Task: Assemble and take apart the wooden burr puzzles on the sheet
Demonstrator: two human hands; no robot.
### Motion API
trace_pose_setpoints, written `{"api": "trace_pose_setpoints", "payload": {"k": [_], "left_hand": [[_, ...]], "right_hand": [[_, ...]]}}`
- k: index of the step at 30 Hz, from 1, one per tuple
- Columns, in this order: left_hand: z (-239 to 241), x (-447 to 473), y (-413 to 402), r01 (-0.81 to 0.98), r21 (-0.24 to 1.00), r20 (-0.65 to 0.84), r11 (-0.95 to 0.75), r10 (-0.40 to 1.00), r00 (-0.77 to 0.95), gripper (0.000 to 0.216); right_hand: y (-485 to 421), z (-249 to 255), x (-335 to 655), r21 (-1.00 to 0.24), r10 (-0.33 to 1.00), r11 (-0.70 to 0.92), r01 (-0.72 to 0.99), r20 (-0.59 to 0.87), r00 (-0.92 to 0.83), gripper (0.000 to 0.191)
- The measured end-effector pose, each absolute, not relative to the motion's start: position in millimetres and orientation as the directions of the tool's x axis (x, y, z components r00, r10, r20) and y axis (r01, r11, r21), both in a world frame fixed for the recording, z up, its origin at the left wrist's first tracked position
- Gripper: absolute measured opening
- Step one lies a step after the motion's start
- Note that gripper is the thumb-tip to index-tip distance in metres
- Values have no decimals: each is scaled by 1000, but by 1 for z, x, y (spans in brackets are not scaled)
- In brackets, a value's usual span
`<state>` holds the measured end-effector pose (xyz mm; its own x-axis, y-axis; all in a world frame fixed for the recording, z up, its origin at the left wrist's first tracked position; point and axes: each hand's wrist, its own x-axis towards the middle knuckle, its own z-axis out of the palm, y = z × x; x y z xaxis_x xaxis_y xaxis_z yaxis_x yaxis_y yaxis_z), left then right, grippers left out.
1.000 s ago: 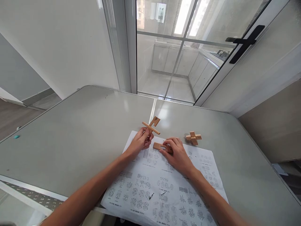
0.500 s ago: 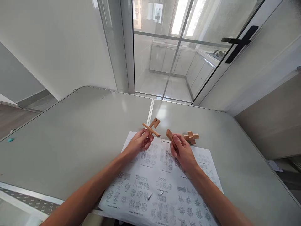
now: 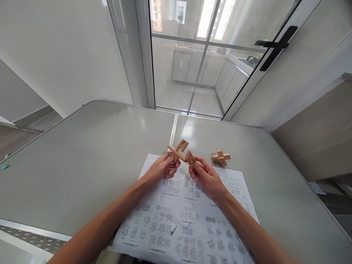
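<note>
A second ago, a notched wooden block (image 3: 190,157) was held low over the printed sheet (image 3: 192,205) by the right hand (image 3: 205,174). Half a second later it had been lifted and tilted, with a clear gap left to the other pieces. Now it has been carried leftward, near the centre of the frame, right up to the end of a thin wooden stick (image 3: 176,152). Whether the two are touching cannot be told.

The block is gripped between the thumb and fingers of the right hand, its upper end left exposed. By the left hand (image 3: 166,165), the stick and a notched piece (image 3: 182,145) with a dark mark are held together in a closed pinch, crossed over one another; this grip has been left almost unaltered, and only the free hand's share of the work has been moved on.

By this change, the separate block appears to have been brought from handling alone to being lined up against the crossed pair; no joint is seen to be made yet. A cross-shaped wooden assembly (image 3: 221,158) has been left untouched on the worktop (image 3: 118,139), right of centre, just beyond the sheet's far edge.
</note>
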<state>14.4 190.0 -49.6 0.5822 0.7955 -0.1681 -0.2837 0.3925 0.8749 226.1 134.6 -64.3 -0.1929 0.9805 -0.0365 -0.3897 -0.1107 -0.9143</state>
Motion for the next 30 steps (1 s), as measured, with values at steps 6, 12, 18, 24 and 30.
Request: {"api": "trace_pose_setpoints", "payload": {"k": [6,12,18,24,30], "left_hand": [[-51,16,187,-269,871,-170,410,767,619,34],[-48,16,186,-265,864,-182,427,757,627,35],[-48,15,186,-252,866,-182,432,741,646,34],[-47,15,185,-217,873,-197,437,722,663,33],[-43,14,184,-170,895,-202,413,713,671,35]], "right_hand": [[134,-70,225,-948,980,-37,-318,28,-197,27],[132,-67,225,-968,978,-2,-251,50,-201,27],[130,-61,223,-983,985,58,-173,85,-153,26],[132,-63,223,-980,986,70,-185,96,-139,24],[132,-68,224,-975,989,19,-223,50,-137,28]]}}
